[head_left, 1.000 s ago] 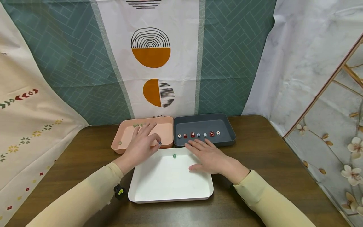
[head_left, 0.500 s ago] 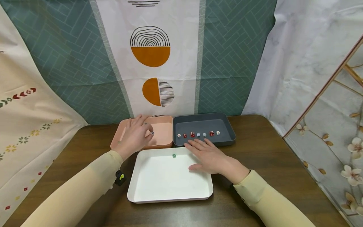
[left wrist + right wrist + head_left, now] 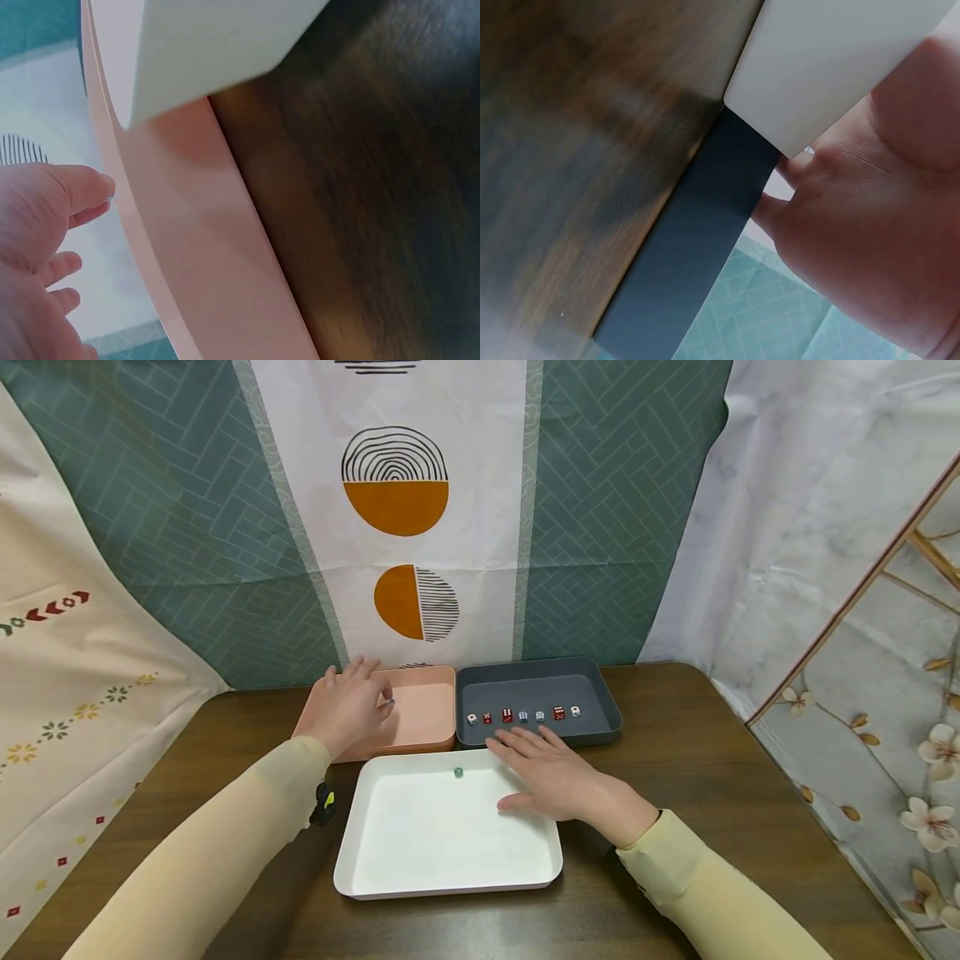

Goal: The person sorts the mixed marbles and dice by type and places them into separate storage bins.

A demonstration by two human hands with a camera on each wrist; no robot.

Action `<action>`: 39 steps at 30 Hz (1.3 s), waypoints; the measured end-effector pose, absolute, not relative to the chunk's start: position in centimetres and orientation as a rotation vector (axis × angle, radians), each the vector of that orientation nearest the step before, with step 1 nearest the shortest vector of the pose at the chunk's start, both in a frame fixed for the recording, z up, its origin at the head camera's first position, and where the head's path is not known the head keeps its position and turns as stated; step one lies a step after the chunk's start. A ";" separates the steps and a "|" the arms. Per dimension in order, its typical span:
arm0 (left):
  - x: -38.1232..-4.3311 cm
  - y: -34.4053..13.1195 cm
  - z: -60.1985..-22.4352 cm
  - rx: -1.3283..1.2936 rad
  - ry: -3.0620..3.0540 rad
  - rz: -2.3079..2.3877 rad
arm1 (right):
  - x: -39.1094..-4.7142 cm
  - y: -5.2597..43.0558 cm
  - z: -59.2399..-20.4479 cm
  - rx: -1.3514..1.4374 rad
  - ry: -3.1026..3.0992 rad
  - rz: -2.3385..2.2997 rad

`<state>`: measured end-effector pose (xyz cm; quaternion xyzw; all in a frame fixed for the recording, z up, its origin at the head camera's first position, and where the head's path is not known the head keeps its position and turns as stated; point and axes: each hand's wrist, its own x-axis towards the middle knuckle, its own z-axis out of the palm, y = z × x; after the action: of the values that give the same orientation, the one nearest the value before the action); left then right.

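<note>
My left hand (image 3: 348,706) hovers over the pink tray (image 3: 423,714) at the back left, thumb and forefinger pinching a small bluish marble (image 3: 390,701). Most of that marble is covered; in the left wrist view only a blue sliver shows at the fingertips (image 3: 101,187). Near the back wall of the white tray (image 3: 450,852) lies one green marble (image 3: 458,772). Fingers spread, my right hand (image 3: 551,777) is over the white tray's right side, fingertips near the dark tray's front edge. The wrist hides whatever lies in the pink tray's left part.
Beside the pink tray stands a dark grey tray (image 3: 536,681), where several red dice (image 3: 558,713) and white dice (image 3: 540,716) form a row. All three trays sit close together on a brown wooden table (image 3: 660,743). Patterned cloth (image 3: 600,510) hangs behind.
From above the white tray's back left corner, my left hand has moved left over the pink tray, still pinching the bluish marble. My right hand has stayed in place.
</note>
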<state>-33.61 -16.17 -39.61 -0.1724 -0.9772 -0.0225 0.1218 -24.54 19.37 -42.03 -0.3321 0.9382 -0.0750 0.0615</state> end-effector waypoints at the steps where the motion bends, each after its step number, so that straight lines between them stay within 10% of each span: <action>1: -33.7 -16.3 -39.6 -0.489 -2.865 -0.042 | -24.5 19.4 -42.1 -1.006 2.837 -0.232; 39: -37.5 -16.6 -41.6 -0.438 -2.988 -0.034 | -24.6 19.3 -42.1 -0.999 2.846 -0.193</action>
<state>-37.54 -16.57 -41.59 -0.1448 -0.9875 -0.0113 0.0605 -24.65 19.26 -42.09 -0.3298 0.9400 -0.0637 0.0595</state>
